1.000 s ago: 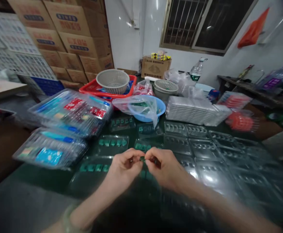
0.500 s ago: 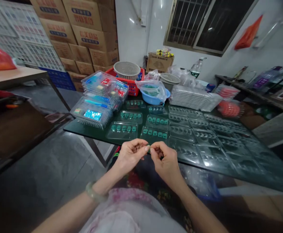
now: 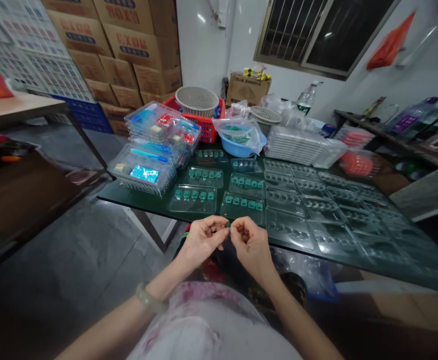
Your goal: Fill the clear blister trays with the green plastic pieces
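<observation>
My left hand [image 3: 206,239] and my right hand [image 3: 249,241] meet at the table's front edge, thumbs and fingers pinched. Between their fingertips shows a bit of a small green piece [image 3: 228,225], mostly hidden. Just beyond lies a clear plastic tray [image 3: 237,214] with a row of several green pieces [image 3: 243,202]. To its left, another clear tray [image 3: 179,206] bears a similar green row [image 3: 194,195]. More such trays with green pieces lie behind these two.
Clear trays [image 3: 288,227] without green pieces cover the table's right side. At the left stand stacked filled trays [image 3: 144,172]. Behind are a blue basin [image 3: 237,147], a red basket [image 3: 206,131], a grey colander [image 3: 197,100] and a stack of clear trays [image 3: 297,147]. Cartons [image 3: 129,45] rise at the back left.
My right hand has shifted slightly left, and the fingertips stay together. The view has tilted a little; the trays lie as before.
</observation>
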`<control>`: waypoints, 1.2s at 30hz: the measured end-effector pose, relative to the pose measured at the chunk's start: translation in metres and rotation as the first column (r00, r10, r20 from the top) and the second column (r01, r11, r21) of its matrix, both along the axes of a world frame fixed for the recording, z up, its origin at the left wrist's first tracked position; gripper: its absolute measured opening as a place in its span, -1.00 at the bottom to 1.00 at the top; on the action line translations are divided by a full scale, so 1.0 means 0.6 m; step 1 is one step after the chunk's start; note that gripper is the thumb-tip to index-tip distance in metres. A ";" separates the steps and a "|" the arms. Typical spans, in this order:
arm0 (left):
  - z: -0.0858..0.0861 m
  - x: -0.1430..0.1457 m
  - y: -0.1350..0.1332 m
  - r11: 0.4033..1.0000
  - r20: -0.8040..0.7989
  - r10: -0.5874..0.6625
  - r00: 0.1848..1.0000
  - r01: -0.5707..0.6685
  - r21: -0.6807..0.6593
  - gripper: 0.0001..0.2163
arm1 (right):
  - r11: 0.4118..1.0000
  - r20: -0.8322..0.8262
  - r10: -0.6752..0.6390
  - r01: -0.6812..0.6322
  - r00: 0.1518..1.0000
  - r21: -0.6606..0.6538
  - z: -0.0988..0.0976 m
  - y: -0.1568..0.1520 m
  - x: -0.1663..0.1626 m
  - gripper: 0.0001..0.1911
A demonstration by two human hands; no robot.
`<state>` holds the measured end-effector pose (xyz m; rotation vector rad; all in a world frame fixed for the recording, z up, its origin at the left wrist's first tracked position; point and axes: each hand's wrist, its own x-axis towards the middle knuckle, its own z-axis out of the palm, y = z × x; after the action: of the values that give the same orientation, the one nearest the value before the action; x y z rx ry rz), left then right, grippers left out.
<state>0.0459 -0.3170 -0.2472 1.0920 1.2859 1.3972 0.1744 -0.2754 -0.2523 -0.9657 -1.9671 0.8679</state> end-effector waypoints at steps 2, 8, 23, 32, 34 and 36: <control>-0.007 -0.002 0.009 0.999 0.015 -0.013 1.000 0.014 -0.033 -0.80 | 0.998 0.075 0.009 -0.013 0.997 0.061 -0.003 0.005 -0.002 -0.92; -0.022 0.000 0.031 0.999 -0.236 0.034 0.971 -0.025 0.043 -0.84 | 0.975 0.189 -0.033 -0.010 0.981 0.223 -0.024 0.017 -0.001 -0.90; -0.022 0.047 0.064 0.976 0.008 -0.195 0.981 0.195 -0.092 -0.82 | 0.996 -0.001 -0.067 0.067 0.998 0.058 -0.027 0.041 0.062 -0.96; -0.021 0.084 0.112 0.916 0.411 -0.152 0.899 0.284 -0.283 -0.94 | 0.983 0.015 -0.050 0.046 0.999 0.177 -0.019 0.050 0.098 -0.89; -0.010 0.086 0.113 0.921 0.323 -0.244 0.914 0.323 -0.219 -0.88 | 0.995 -0.067 -0.047 0.053 0.997 0.087 -0.008 0.056 0.112 -0.87; -0.001 0.086 0.112 0.923 0.190 -0.322 0.927 0.352 -0.152 -0.82 | 0.998 -0.112 -0.059 0.061 0.992 0.014 0.002 0.058 0.124 -0.83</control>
<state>0.0976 -0.2501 -0.2479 0.9970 1.0283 1.0609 0.2489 -0.2406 -0.2512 -0.9409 -1.8389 0.8521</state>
